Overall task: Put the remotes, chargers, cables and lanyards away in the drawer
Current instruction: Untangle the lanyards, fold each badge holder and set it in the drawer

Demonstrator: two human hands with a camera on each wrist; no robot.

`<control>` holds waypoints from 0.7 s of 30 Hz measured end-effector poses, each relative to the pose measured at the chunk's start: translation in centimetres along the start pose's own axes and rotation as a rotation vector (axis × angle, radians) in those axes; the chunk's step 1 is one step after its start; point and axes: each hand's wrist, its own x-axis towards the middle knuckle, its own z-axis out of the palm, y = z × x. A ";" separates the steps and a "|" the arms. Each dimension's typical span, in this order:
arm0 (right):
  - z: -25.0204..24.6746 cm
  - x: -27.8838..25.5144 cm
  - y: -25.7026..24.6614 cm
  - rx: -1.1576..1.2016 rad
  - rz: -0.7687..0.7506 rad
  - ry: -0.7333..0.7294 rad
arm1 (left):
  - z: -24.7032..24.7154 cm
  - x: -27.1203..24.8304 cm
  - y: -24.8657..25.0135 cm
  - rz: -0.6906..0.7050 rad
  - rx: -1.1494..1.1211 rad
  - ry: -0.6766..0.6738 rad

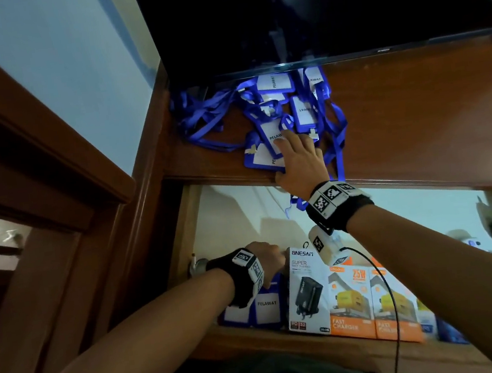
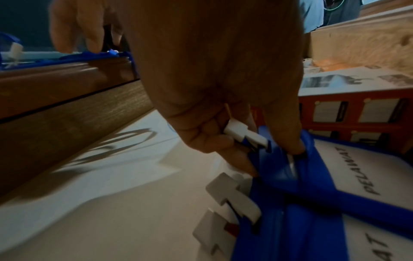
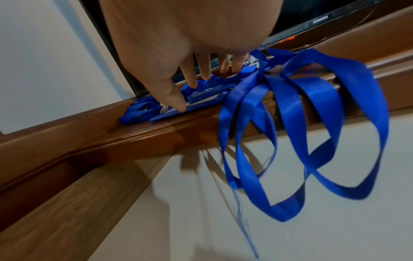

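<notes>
A: What are the hands doing?

B: The left hand (image 2: 225,113) is down in the open wooden drawer (image 1: 193,223), fingers curled round the blue ribbon and white clip of a lanyard badge (image 2: 362,176) lying at the drawer's near left corner. The right hand (image 1: 299,161) is up on the brown wooden cabinet top (image 1: 415,109), fingers spread flat and apart on the heap of blue lanyards with white "PELAWAT" card holders (image 1: 272,111), gripping nothing that I can see.

A: How far along?

B: I'd say past halfway. The boxed chargers (image 1: 345,295) stand in a row along the drawer's front, beside the stowed badges. The heap is left. No remotes or loose cables are visible.

A: How does the heap lie?

B: Badges flat, long sides pointing every which way; several ribbon loops (image 3: 312,141) hang over the cabinet edge toward the drawer.
</notes>
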 end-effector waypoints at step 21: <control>1.3 -1.0 0.3 -0.191 -0.025 0.106 | 5.1 -0.1 -2.4 -0.119 -0.487 0.352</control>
